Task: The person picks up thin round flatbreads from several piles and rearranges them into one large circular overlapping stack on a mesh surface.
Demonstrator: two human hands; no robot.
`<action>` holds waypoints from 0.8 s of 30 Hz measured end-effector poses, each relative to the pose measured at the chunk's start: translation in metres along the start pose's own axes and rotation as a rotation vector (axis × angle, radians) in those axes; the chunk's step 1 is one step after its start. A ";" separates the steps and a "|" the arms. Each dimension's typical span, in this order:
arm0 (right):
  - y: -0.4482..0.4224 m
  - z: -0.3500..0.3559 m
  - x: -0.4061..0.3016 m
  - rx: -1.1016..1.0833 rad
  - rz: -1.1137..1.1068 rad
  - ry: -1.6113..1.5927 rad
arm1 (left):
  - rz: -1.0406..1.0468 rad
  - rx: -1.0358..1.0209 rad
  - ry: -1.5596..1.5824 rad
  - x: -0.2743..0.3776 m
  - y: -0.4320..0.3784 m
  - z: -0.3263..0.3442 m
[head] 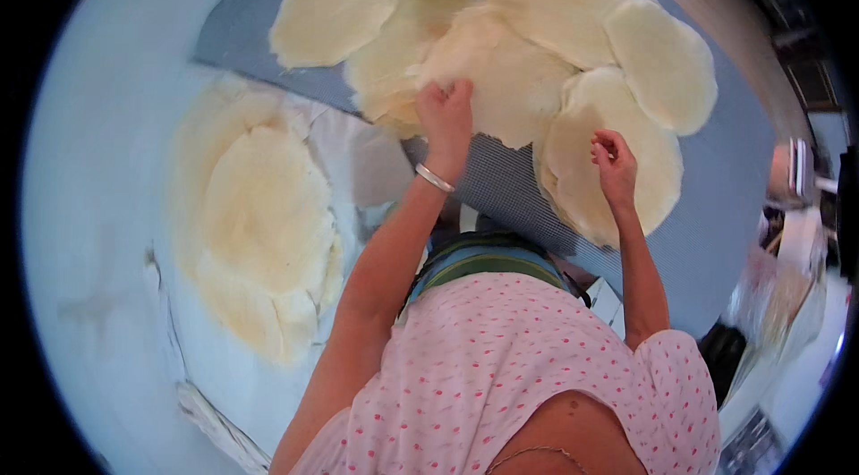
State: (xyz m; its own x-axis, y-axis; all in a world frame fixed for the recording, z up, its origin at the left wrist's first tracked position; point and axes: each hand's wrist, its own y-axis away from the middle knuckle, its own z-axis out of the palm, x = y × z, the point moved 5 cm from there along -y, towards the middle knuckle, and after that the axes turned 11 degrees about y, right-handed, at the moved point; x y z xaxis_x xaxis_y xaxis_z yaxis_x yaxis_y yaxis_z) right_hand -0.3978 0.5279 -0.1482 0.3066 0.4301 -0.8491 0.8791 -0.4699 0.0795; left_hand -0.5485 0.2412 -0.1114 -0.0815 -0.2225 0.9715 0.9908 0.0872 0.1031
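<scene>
My left hand (445,114), with a bangle on the wrist, has its fingers bent together at the left edge of a thin, ragged dough sheet (504,76). Blur hides whether the fingertips grip that edge. My right hand (613,165) is loosely curled above a stack of round dough sheets (647,173), and nothing shows in it. More pale sheets overlap around these: one at the upper left (332,12), one at the upper right (557,5) and one at the far right (661,62). All of them rest on a blue-grey mesh (718,206).
Left of my body, a pile of large round sheets (268,213) lies on a pale cloth-like surface (100,220). One corner of the mesh overlaps that surface. Clear plastic bags (778,300) and other household items stand along the right rim. A folded strip (218,425) lies at lower left.
</scene>
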 end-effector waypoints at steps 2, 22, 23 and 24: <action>-0.004 0.015 -0.011 -0.039 -0.092 -0.054 | 0.050 -0.026 0.012 0.070 -0.020 -0.021; 0.008 0.024 0.004 -0.090 -0.003 -0.035 | 0.604 0.269 -1.700 0.387 -0.030 -0.396; 0.012 0.037 -0.009 -0.113 0.017 -0.103 | 0.568 0.157 -1.632 0.338 -0.027 -0.428; 0.010 0.056 -0.016 -0.142 -0.015 -0.109 | 0.524 0.128 -1.786 0.305 -0.012 -0.443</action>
State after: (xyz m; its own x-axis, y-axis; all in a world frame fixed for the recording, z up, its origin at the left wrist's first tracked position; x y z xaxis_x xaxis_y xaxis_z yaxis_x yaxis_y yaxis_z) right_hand -0.4142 0.4728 -0.1631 0.2584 0.3466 -0.9017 0.9284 -0.3470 0.1327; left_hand -0.5378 -0.2582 0.0887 0.1044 0.9929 -0.0569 0.9430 -0.1170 -0.3114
